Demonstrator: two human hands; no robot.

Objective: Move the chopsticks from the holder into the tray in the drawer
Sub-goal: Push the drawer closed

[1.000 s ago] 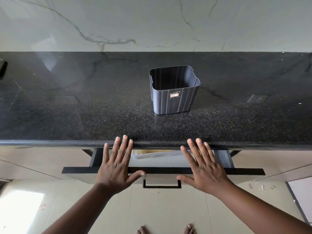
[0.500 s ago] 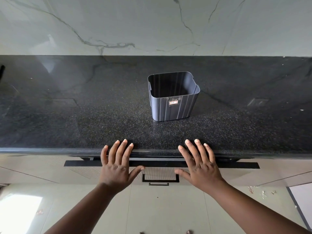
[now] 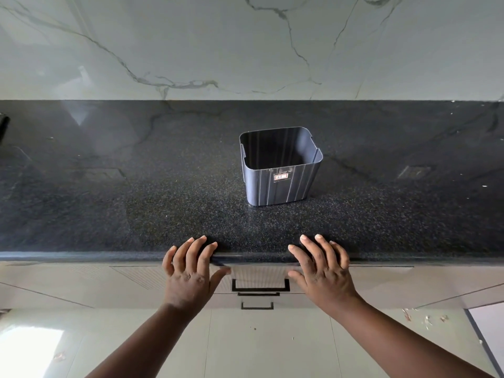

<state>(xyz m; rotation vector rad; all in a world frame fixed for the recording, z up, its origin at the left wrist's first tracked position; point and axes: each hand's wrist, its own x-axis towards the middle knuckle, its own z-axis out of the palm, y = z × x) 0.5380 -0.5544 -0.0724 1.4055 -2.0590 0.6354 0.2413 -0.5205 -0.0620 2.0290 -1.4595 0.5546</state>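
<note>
A dark grey square holder [image 3: 279,173] stands upright on the black speckled countertop [image 3: 136,208], with nothing showing inside it. Below the counter's front edge the drawer [image 3: 260,276] is pushed in flush, its black handle [image 3: 260,287] between my hands. My left hand [image 3: 191,271] and my right hand [image 3: 323,271] rest flat against the drawer front, fingers spread, fingertips over the counter edge. Neither hand holds anything. The tray and the chopsticks are hidden.
A white marble wall [image 3: 245,45] backs the counter. A second drawer handle [image 3: 257,305] shows lower down. A dark object [image 3: 3,126] sits at the counter's far left edge. Pale floor tiles [image 3: 259,345] lie below.
The drawer, partly out a second ago, has slid fully in under both palms. My hands have moved forward with it up to the counter edge.
</note>
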